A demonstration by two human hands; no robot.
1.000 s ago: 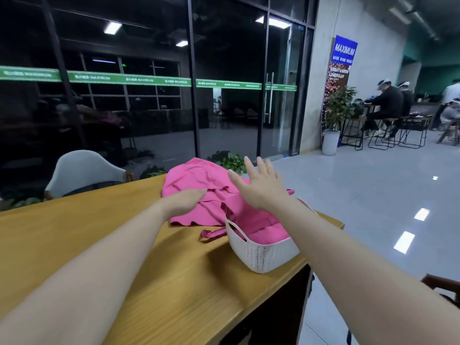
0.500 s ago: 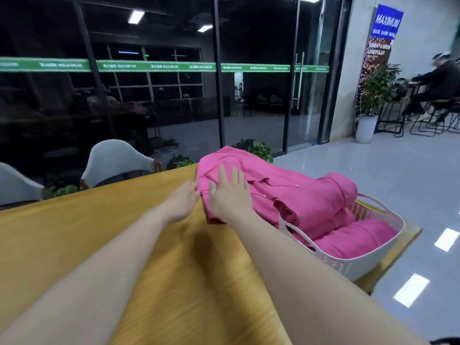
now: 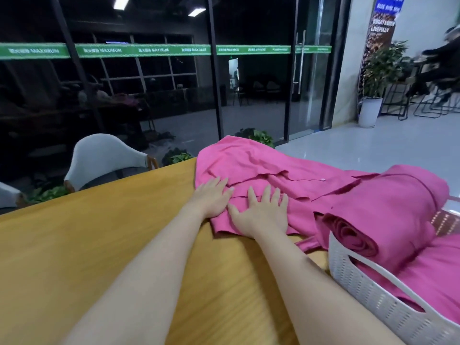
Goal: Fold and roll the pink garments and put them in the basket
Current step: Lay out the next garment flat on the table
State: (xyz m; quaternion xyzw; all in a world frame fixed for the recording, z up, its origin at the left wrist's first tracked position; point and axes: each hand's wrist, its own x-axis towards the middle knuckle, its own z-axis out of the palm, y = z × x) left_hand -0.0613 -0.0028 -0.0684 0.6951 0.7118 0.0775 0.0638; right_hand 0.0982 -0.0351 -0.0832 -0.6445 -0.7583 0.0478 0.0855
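A loose pink garment [image 3: 251,163] lies spread on the wooden table [image 3: 74,245], reaching to its far edge. My left hand [image 3: 211,197] rests flat on the garment's near left corner, fingers straight. Beside it, my right hand [image 3: 261,212] presses flat on the same cloth with fingers spread. To the right stands a white perforated basket [image 3: 368,287] with a rolled pink garment [image 3: 388,220] lying on top and more pink cloth [image 3: 433,270] underneath.
A white chair [image 3: 104,158] stands behind the table at the left, with green plants [image 3: 179,156] beyond the far edge. Glass walls and a door close the back. A potted plant [image 3: 375,78] and seated people are at the far right.
The view has swung left and down, so the basket now sits at the right. My right hand came off the basket area onto the loose garment next to my left hand, both lying flat.
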